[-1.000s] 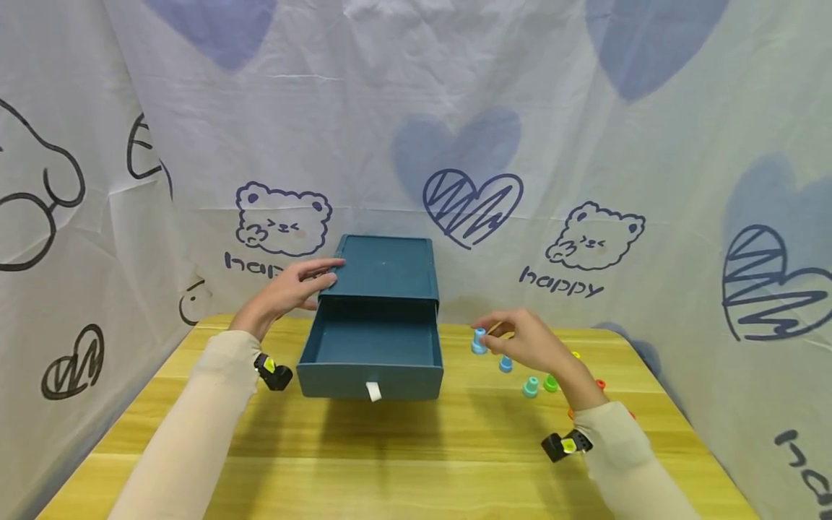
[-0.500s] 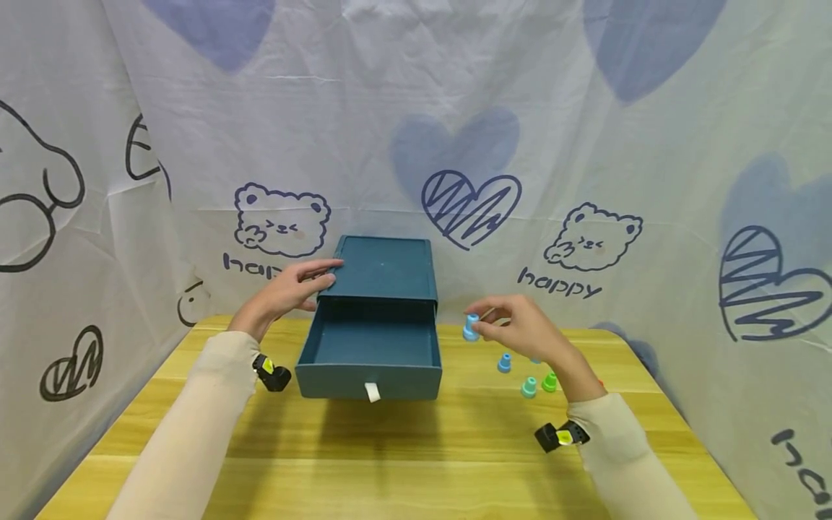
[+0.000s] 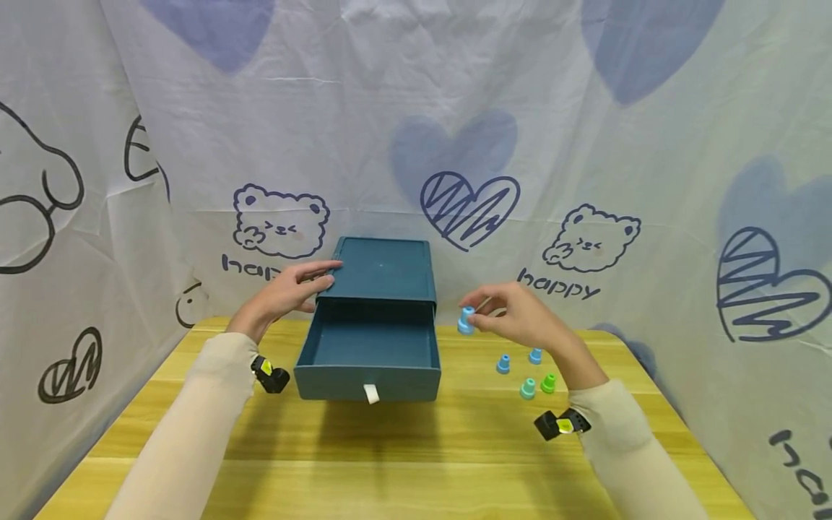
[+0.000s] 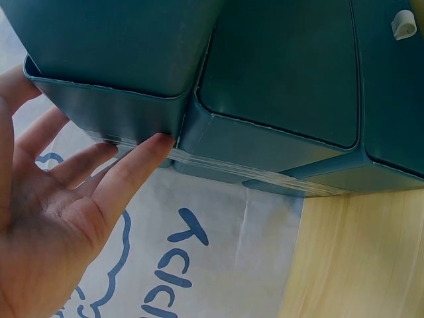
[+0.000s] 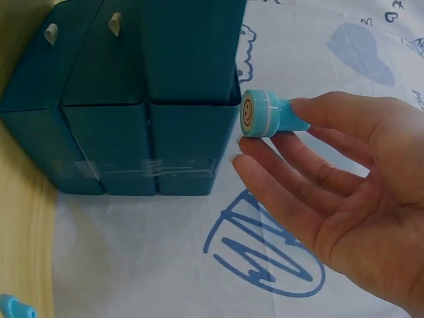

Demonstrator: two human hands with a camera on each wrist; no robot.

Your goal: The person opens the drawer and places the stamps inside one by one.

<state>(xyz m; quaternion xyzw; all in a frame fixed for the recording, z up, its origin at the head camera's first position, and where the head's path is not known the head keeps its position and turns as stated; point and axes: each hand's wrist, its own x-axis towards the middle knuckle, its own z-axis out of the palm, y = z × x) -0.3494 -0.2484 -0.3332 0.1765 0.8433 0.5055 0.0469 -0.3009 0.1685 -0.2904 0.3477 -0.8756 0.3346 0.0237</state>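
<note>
Wooden table point(image 3: 403, 462) | left hand point(image 3: 286, 289) flat on drawer box point(image 3: 383, 271) | right hand point(image 3: 520, 318) pinching blue stamp point(image 3: 466, 320)

Your right hand point(image 3: 520, 318) lifts the blue stamp point(image 3: 466, 320) off the table (it was down by the other stamps) and brings it closer to the open drawer point(image 3: 370, 357).

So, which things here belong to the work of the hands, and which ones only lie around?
In the work:
- blue stamp, pinched by the right hand
- teal drawer box, steadied by the left hand
- its open drawer

Lying about:
- two blue stamps on the wooden table
- two green stamps beside them
- printed cloth backdrop
</note>
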